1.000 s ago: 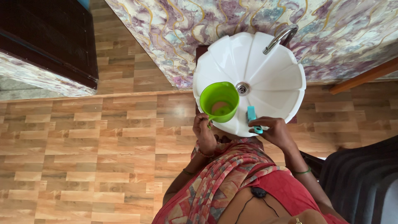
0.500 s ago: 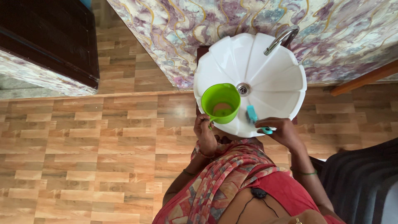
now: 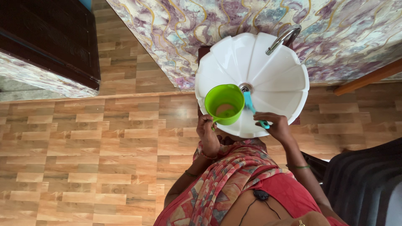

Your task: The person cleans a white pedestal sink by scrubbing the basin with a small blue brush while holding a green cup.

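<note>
Here, from the head camera, the left hand [image 3: 208, 133] is curled around the handle of a green mug [image 3: 224, 104] held over the near rim of the white fluted basin [image 3: 280, 79], while the right hand [image 3: 274, 125] pinches a teal brush [image 3: 253, 109] just beside the mug. Some liquid seems to sit in the mug. Judging by how near the rim it hangs, a tilt toward the body could spill onto the wooden floor [image 3: 83, 159].

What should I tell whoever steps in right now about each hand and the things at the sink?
Left hand: grips the handle of the green mug, held over the near rim of the white basin.
Right hand: holds a teal brush, head pointing toward the drain.
Mug: some brownish residue shows on its bottom.
Tap: no water visible.
Done or left: cannot tell beyond the residue remaining.
</note>
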